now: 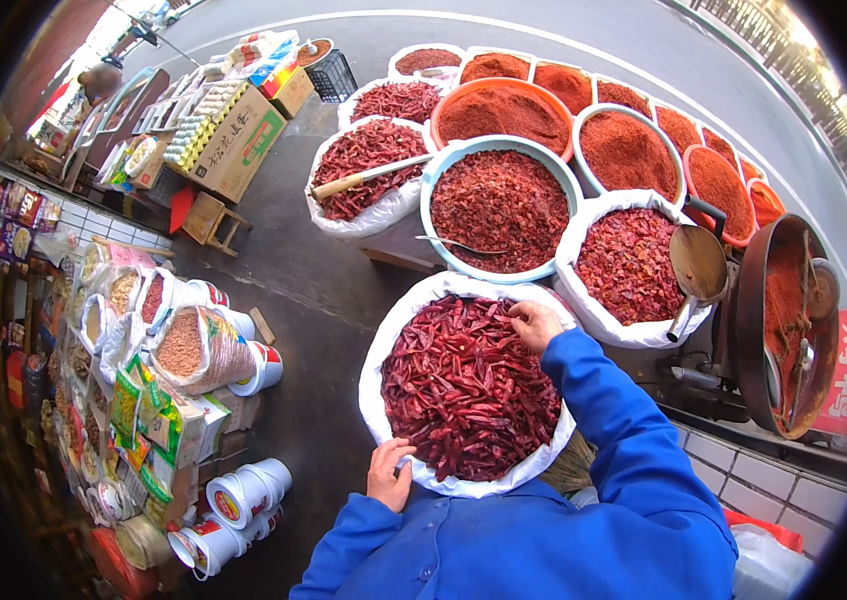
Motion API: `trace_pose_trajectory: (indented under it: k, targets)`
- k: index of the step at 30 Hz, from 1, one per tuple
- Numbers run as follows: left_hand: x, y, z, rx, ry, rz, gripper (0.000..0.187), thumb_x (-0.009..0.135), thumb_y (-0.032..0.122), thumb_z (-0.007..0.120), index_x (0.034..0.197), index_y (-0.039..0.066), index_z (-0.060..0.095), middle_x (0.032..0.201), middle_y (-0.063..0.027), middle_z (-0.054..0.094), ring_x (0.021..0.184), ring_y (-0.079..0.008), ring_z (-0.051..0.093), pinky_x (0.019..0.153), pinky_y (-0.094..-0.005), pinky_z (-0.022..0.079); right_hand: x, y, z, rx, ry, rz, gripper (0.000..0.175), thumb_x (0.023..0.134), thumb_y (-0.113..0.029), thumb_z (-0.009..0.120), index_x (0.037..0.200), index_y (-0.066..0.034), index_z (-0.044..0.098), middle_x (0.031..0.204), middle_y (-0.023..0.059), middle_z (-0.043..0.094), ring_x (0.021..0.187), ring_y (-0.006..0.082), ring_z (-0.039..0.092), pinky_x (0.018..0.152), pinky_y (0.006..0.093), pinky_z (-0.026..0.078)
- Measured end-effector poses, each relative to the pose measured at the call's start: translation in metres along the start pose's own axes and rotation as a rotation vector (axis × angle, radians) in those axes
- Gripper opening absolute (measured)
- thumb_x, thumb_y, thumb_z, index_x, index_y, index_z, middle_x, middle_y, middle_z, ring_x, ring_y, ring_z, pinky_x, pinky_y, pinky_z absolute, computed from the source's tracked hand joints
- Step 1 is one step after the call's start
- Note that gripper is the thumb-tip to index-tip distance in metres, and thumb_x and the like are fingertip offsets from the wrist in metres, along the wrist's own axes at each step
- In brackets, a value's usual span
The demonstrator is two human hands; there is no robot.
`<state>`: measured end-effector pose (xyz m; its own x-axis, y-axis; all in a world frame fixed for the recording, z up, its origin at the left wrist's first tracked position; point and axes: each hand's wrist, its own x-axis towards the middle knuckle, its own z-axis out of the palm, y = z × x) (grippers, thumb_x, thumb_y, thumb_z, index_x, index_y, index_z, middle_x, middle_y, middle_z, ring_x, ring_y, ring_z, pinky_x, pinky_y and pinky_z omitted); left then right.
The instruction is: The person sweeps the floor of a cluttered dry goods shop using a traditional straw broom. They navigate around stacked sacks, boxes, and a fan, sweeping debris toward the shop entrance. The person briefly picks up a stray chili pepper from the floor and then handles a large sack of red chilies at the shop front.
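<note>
Right in front of me stands a white sack (372, 390) with its rim rolled down, filled with whole dried red chillies (468, 390). My left hand (389, 475) is at the near left of the rim, its fingertips reaching the edge of the chillies and its thumb apart from the fingers. I see nothing held in it. At the far right of the same sack, my right hand (536, 325) has its fingertips down on the chillies. Its fingers are bent, and whether they pinch a chilli is hidden.
Beyond the sack are a light blue basin (427, 202) of crushed chilli with a spoon (461, 244), a sack of chilli pieces (627, 262) and an orange basin (438, 112) of chilli powder. A metal grinding pan (750, 330) stands right. White buckets (239, 495) and goods line the left.
</note>
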<state>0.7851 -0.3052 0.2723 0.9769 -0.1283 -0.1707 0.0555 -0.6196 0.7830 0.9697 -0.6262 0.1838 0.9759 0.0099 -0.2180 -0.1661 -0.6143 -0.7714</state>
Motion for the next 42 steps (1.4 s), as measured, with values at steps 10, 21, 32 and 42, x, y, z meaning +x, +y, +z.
trace_pose_trajectory:
  k: [10, 21, 32, 42]
  targets:
    - [-0.029, -0.01, -0.003, 0.014, 0.039, 0.069, 0.025, 0.078, 0.002, 0.057, 0.102, 0.007, 0.061, 0.111, -0.0106, 0.056, 0.108, -0.0278, 0.051, 0.094, -0.0357, 0.039, 0.059, 0.027, 0.049, -0.301, -0.069, 0.338, 0.036, 0.073, -0.034, 0.069, 0.087, -0.0006, 0.068, 0.087, 0.0224, 0.064, 0.084, 0.0343, 0.063, 0.078, 0.041, 0.048]
    - [-0.047, -0.012, -0.002, 0.037, 0.073, 0.072, 0.024, 0.078, 0.003, 0.057, 0.102, 0.007, 0.061, 0.112, -0.0107, 0.057, 0.109, -0.0279, 0.051, 0.095, -0.0372, 0.039, 0.047, 0.014, 0.049, -0.415, -0.083, 0.317, 0.027, 0.072, -0.017, 0.06, 0.091, -0.0002, 0.067, 0.095, 0.0241, 0.062, 0.093, 0.0373, 0.06, 0.087, 0.0406, 0.046]
    - [-0.062, -0.023, -0.007, 0.024, 0.078, 0.059, 0.024, 0.079, 0.004, 0.057, 0.101, 0.008, 0.061, 0.109, -0.01, 0.058, 0.106, -0.027, 0.053, 0.093, -0.0353, 0.041, 0.022, 0.008, 0.038, -0.28, -0.056, 0.141, 0.025, 0.068, -0.023, 0.065, 0.078, -0.0011, 0.066, 0.084, 0.022, 0.064, 0.082, 0.0345, 0.062, 0.082, 0.0386, 0.047]
    - [-0.034, -0.016, -0.022, -0.071, 0.036, 0.17, 0.023, 0.075, 0.003, 0.057, 0.098, 0.007, 0.062, 0.105, -0.012, 0.058, 0.101, -0.0292, 0.054, 0.089, -0.0364, 0.042, -0.066, -0.034, 0.019, 0.487, -0.008, -0.023, 0.016, 0.08, -0.017, 0.065, 0.083, -0.0012, 0.064, 0.071, 0.0023, 0.062, 0.065, 0.0087, 0.055, 0.06, 0.0246, 0.045]
